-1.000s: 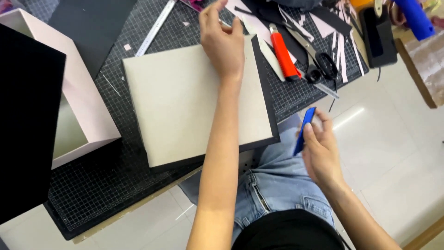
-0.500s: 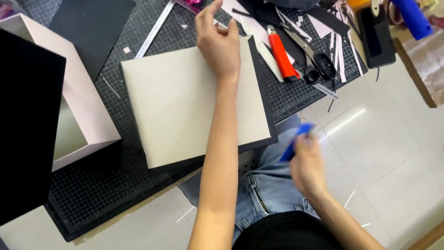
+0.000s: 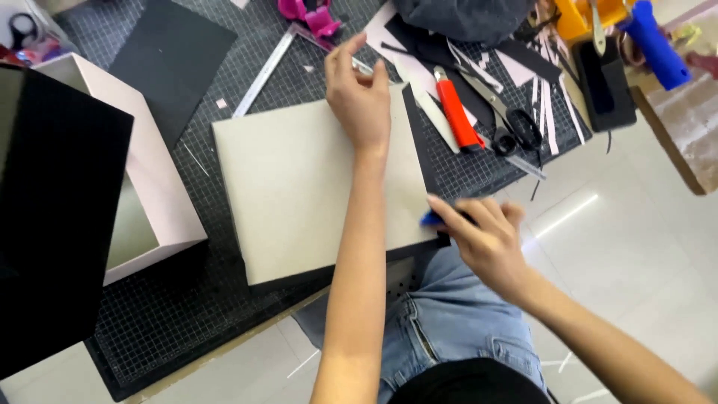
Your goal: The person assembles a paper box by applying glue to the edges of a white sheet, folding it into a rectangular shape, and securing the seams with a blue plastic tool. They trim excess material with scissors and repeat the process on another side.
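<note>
**Blue tool brought up to the board's edge**

Moved in from over the lap, the right hand now sits at the near right edge of the grey board, fingers closed on a small blue tool, mostly hidden. Beyond it, the left hand lies flat, fingers spread, pinning the board's far edge as before. Smooth, matte card lies on a gridded cutting mat; farther right, an orange knife and scissors

The left hand is lying palm-down at the end of an outstretched arm, fingers loosely curled with the forefinger lifting. The right hand is reaching forward lower down, fingers pinching together, blurred.
</note>
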